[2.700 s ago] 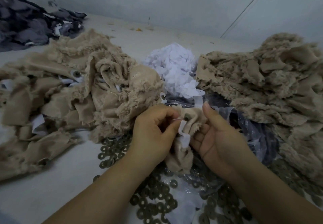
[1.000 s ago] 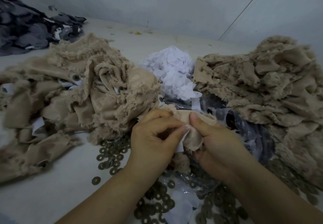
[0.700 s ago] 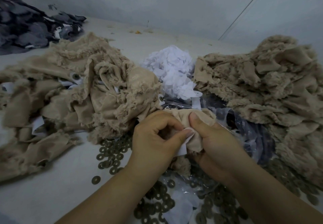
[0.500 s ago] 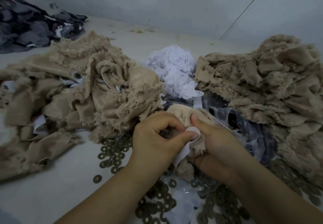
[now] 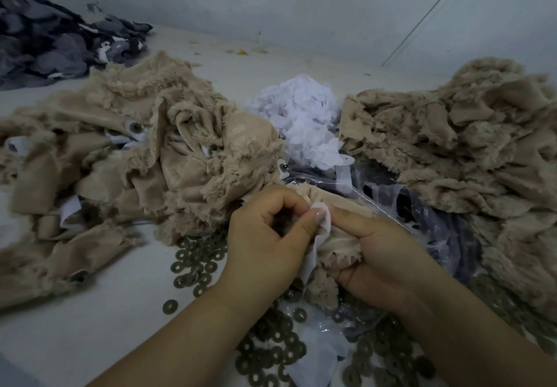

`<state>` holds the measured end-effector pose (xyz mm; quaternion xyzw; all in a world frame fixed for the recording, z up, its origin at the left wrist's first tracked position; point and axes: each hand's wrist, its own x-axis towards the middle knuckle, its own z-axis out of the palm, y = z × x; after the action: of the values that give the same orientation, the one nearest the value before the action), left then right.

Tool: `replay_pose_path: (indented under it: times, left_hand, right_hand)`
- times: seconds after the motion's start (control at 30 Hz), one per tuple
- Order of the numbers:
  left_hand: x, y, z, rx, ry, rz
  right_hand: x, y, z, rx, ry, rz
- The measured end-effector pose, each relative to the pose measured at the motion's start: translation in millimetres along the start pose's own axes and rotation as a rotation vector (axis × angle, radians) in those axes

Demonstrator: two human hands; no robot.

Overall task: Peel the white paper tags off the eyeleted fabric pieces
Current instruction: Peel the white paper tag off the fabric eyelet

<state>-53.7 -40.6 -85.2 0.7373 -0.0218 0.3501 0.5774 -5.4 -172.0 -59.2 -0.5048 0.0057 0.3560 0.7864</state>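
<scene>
A small beige frayed fabric piece [image 5: 337,245] sits bunched between both hands at the centre. My right hand [image 5: 379,254] grips it, thumb lying across its top. My left hand [image 5: 265,235] pinches the white paper tag [image 5: 316,235] between thumb and forefinger, right against the fabric; the tag's lower end hangs down between the hands. The eyelet of this piece is hidden. To the left is a pile of beige pieces [image 5: 135,157] with white tags and eyelets showing. Another beige pile [image 5: 470,151] lies at the right.
A heap of loose white paper tags [image 5: 301,115] lies behind the hands. Several bronze ring washers [image 5: 196,266] are scattered on the white surface and over a clear plastic bag [image 5: 422,214]. Dark grey patterned cloth [image 5: 54,42] sits at the far left by the wall.
My right hand closed its thumb over the fabric piece. My left hand took the tag between thumb and forefinger, and the tag has come away so that it hangs loose between the hands.
</scene>
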Motion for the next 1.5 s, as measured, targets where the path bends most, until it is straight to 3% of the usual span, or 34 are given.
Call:
replay_pose_path:
  times: [0.5, 0.63, 0.7, 0.83, 0.9, 1.0, 1.23, 1.37, 1.5]
  left_hand:
    - [3.5, 2.2, -3.6, -0.328, -0.045, -0.272]
    - [6.7, 0.1, -9.6, -0.359, 0.022, -0.319]
    - [9.2, -2.9, -11.8, -0.382, 0.071, -0.357]
    - [11.7, -6.5, -13.5, -0.398, 0.088, -0.384]
    - [11.9, -6.7, -12.9, -0.405, 0.089, -0.388]
    - [12.4, -6.4, -12.1, -0.397, 0.100, -0.369]
    - [11.4, -7.9, -10.8, -0.399, 0.114, -0.358]
    - [11.3, -8.2, -10.3, -0.394, 0.115, -0.342]
    - [11.0, -8.5, -11.7, -0.382, 0.121, -0.320]
  right_hand:
    - [1.5, -0.5, -2.6, 0.002, 0.012, -0.093]
    - [1.8, -10.4, -8.9, -0.092, 0.015, -0.142]
    - [0.8, -16.9, -13.2, -0.364, 0.043, -0.206]
    - [9.7, -16.3, -29.2, -1.441, 0.331, -0.506]
    - [12.9, -8.9, -31.9, -1.711, 0.349, -0.553]
    - [15.2, 0.0, -32.5, -1.670, 0.252, -0.685]
    - [13.7, 8.5, -26.8, -1.771, 0.071, -0.760]
    - [14.3, 9.4, -29.1, -1.725, 0.104, -0.841]
    - [13.5, 0.3, -27.6, -1.393, 0.298, -0.729]
